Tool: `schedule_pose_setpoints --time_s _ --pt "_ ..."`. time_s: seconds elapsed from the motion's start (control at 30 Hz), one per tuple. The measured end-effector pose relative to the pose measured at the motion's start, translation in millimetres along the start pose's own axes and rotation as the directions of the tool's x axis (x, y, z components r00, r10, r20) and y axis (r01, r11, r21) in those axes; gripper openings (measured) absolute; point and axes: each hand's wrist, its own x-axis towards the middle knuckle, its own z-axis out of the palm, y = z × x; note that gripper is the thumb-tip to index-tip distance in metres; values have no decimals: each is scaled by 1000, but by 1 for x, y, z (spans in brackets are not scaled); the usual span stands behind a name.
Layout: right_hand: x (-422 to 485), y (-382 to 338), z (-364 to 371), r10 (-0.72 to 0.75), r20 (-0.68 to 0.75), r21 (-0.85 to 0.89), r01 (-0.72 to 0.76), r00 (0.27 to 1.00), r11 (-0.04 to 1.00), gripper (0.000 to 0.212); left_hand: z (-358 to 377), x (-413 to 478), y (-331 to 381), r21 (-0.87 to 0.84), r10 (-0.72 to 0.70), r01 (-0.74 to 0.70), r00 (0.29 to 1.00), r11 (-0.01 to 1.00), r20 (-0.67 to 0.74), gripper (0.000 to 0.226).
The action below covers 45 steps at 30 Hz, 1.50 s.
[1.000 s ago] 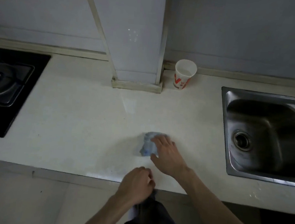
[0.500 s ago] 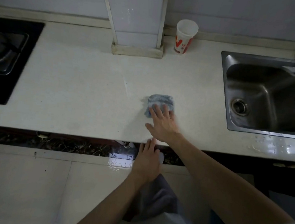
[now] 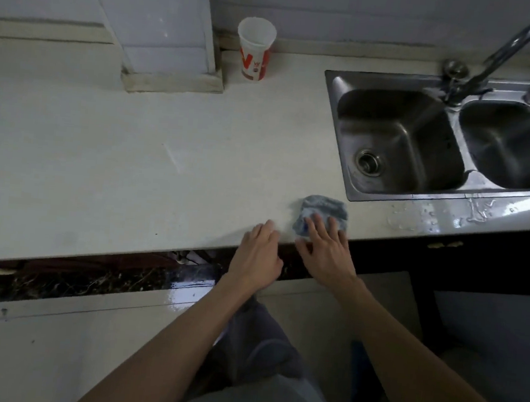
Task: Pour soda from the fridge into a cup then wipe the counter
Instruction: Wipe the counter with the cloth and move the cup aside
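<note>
A small blue-grey cloth (image 3: 324, 207) lies on the white counter (image 3: 132, 163) close to its front edge, just left of the sink. My right hand (image 3: 325, 249) presses on the cloth's near part with straight, spread fingers. My left hand (image 3: 257, 254) rests with its fingers laid over the counter's front edge, a little left of the cloth and not touching it. A white paper cup (image 3: 255, 50) with red print stands upright at the back of the counter beside a white pillar; what is inside it cannot be seen.
A steel double sink (image 3: 400, 139) with a tap (image 3: 494, 60) fills the right side; water drops lie on its front rim (image 3: 467, 215). The white pillar's base (image 3: 171, 80) sits at the back. Below the counter edge is a dark gap and pale floor.
The cloth and my right hand have slid toward the counter's front edge, nearer the sink's corner. My left hand rose from below the edge and now lies on it.
</note>
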Motion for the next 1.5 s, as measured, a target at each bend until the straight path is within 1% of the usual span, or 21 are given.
schedule_pose_setpoints --time_s 0.1,0.23,0.3,0.37,0.4,0.5,0.57,0.63,0.67,0.8,0.9,0.97,1.03,1.1,1.2,1.33,1.5 --pt "-6 3 1 -7 46 6 7 999 1000 70 6 13 22 46 8 -9 1000 999 27 61" --pt "-3 2 3 -20 110 -67 27 994 997 81 13 21 28 122 -34 14 986 992 163 61" --pt "0 2 5 -20 158 -109 37 987 993 94 11 22 27 88 -34 19 983 996 178 58" --pt "9 3 3 -17 180 -94 34 984 995 100 6 28 25 45 -21 13 984 999 177 53" --pt "15 4 0 -21 184 -84 37 983 996 100 2 32 24 21 -21 18 983 1000 185 48" --pt "39 11 -13 -54 195 -91 73 979 993 89 -14 49 23 -48 -63 74 980 996 191 32" --pt "58 17 -26 -76 211 -85 96 975 992 94 -25 67 21 -98 -117 132 982 986 148 31" --pt "84 20 -36 -97 207 -100 119 974 988 100 -32 88 16 -112 -141 147 988 983 63 34" --pt "98 22 -40 -108 206 -105 131 973 986 98 -36 100 15 -111 -142 144 989 983 31 37" --pt "149 30 -58 -165 201 -117 191 966 975 91 -52 149 11 -121 -158 154 987 981 -23 51" --pt "193 32 -76 -201 203 -103 225 958 969 89 -59 186 7 -109 -169 163 984 981 -48 53" --pt "226 32 -87 -216 200 -83 236 956 968 89 -63 208 5 -66 -186 182 982 981 -46 55" --pt "259 31 -100 -220 192 -68 236 956 969 90 -69 223 4 -35 -236 235 972 971 -15 61" --pt "295 29 -108 -224 188 -97 245 956 965 91 -75 235 4 -33 -273 273 962 961 -16 64" --pt "347 25 -122 -223 159 -154 247 962 957 91 -79 245 5 -68 -313 311 950 948 -17 58" --pt "401 16 -145 -251 158 -184 278 955 943 87 -77 249 1 -14 -294 295 954 955 59 54" --pt "446 8 -161 -238 166 -216 271 957 938 85 -76 250 -7 -88 -265 270 962 959 63 53"
